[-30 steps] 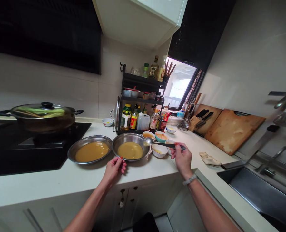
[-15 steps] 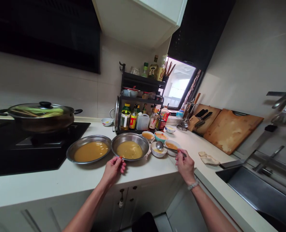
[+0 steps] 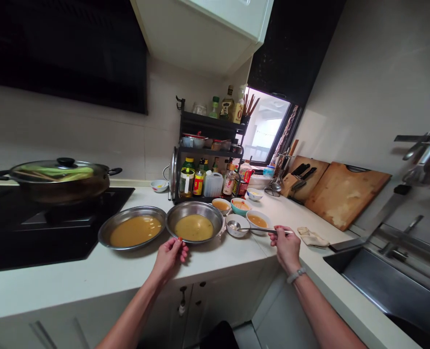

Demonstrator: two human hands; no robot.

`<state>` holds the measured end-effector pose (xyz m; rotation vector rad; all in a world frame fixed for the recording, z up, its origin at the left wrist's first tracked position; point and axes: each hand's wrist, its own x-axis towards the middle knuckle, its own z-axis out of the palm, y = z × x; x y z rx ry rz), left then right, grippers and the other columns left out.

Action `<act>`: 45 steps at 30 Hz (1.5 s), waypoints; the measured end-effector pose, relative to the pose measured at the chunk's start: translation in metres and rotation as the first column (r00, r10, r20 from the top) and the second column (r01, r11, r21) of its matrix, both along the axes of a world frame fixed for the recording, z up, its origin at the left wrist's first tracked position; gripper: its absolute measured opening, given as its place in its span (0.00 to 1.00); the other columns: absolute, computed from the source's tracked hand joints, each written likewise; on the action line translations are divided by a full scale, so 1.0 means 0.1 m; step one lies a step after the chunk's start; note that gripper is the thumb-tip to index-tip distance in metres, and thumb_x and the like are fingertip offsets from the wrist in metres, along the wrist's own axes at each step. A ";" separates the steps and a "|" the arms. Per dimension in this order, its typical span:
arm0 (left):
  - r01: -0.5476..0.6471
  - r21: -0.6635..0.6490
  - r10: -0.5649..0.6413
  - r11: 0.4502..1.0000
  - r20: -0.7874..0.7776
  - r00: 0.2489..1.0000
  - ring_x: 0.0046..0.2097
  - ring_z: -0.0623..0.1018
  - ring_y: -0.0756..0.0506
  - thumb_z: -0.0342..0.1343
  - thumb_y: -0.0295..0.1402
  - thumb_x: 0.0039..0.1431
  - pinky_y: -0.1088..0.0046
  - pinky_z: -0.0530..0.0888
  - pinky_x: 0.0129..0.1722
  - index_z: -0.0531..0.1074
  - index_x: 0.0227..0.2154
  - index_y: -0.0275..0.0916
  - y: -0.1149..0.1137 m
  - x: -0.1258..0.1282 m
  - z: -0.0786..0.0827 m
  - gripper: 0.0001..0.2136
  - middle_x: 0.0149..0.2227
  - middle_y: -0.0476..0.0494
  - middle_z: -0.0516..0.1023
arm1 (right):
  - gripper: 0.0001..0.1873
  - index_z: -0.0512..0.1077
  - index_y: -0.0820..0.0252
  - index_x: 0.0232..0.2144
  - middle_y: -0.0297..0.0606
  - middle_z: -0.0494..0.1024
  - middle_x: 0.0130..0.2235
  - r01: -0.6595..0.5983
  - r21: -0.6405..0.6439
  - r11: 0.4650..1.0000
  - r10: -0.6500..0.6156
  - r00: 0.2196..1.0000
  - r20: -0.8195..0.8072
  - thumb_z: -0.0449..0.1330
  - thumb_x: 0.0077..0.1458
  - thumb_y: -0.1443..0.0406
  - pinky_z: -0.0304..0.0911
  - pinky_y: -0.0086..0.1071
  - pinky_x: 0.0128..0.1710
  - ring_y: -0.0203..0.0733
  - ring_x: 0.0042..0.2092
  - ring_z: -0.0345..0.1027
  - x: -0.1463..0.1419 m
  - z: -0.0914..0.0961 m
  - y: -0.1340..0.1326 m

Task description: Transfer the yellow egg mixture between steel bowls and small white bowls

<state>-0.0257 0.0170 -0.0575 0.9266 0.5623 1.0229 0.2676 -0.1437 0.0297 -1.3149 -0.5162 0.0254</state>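
The ladle [image 3: 258,230] was held by its handle's end in the closed grip of the right hand [image 3: 286,243], thumb and fingers being pinched around the thin shaft. From that grip the shaft ran out towards nine o'clock, nearly level, and its cup was lowered into the white bowl [image 3: 236,231] on the bench [image 3: 102,271]. A bowl of orange liquid [image 3: 257,220] was passed just behind the shaft, at about eleven o'clock from the grip. The left hand [image 3: 171,253] was set at the near rim of the right steel pan [image 3: 195,227], which lay at one o'clock from it; its fingers were curled and a fingertip touched the rim, but whether the rim was pinched could not be told. A second steel pan [image 3: 135,231] of yellow-brown liquid was seen touching the first at nine o'clock.
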 end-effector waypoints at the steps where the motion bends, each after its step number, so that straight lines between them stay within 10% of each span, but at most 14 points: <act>1: -0.001 -0.002 0.001 1.000 0.001 1.000 0.19 0.71 0.53 0.68 0.49 0.39 0.79 0.66 0.17 0.71 0.23 0.33 0.00 0.00 0.00 0.22 0.20 0.46 0.76 | 0.17 0.68 0.60 0.28 0.31 0.71 0.16 -0.001 0.017 1.000 0.001 1.000 -0.006 0.63 0.41 0.54 0.57 0.25 0.11 0.36 0.16 0.63 0.01 0.03 0.00; 10: -0.001 -0.003 0.001 1.000 -0.001 1.000 0.19 0.71 0.53 0.67 0.49 0.39 0.79 0.66 0.17 0.70 0.24 0.34 -0.01 0.00 0.00 0.21 0.20 0.47 0.76 | 0.17 0.68 0.59 0.30 0.29 0.71 0.17 -0.091 0.034 0.995 0.087 0.990 0.114 0.62 0.46 0.52 0.58 0.26 0.11 0.35 0.16 0.62 -0.25 0.32 0.13; 18: -0.001 0.013 0.001 1.000 -0.002 1.000 0.19 0.71 0.53 0.67 0.49 0.40 0.78 0.66 0.17 0.70 0.24 0.33 0.00 0.00 -0.01 0.22 0.20 0.45 0.75 | 0.17 0.72 0.60 0.38 0.32 0.71 0.24 -0.300 -0.133 0.944 0.327 0.823 0.465 0.55 0.58 0.53 0.64 0.29 0.17 0.34 0.18 0.64 -0.65 0.10 0.22; 32: -0.017 0.000 0.017 1.000 -0.015 1.000 0.19 0.71 0.53 0.68 0.49 0.38 0.78 0.66 0.17 0.70 0.23 0.33 -0.02 0.00 0.03 0.22 0.20 0.45 0.75 | 0.19 0.71 0.60 0.36 0.36 0.74 0.25 0.057 -0.241 0.969 0.109 0.775 0.623 0.51 0.59 0.52 0.64 0.30 0.19 0.38 0.21 0.68 -0.20 -0.15 -0.05; 45: -0.025 0.011 0.025 1.000 -0.036 0.999 0.19 0.71 0.52 0.67 0.46 0.40 0.77 0.66 0.17 0.70 0.23 0.33 -0.05 -0.01 0.08 0.20 0.20 0.44 0.75 | 0.19 0.68 0.59 0.30 0.32 0.71 0.16 0.005 -0.071 0.997 0.002 0.996 0.090 0.60 0.47 0.49 0.59 0.28 0.11 0.39 0.17 0.66 -0.03 -0.04 0.00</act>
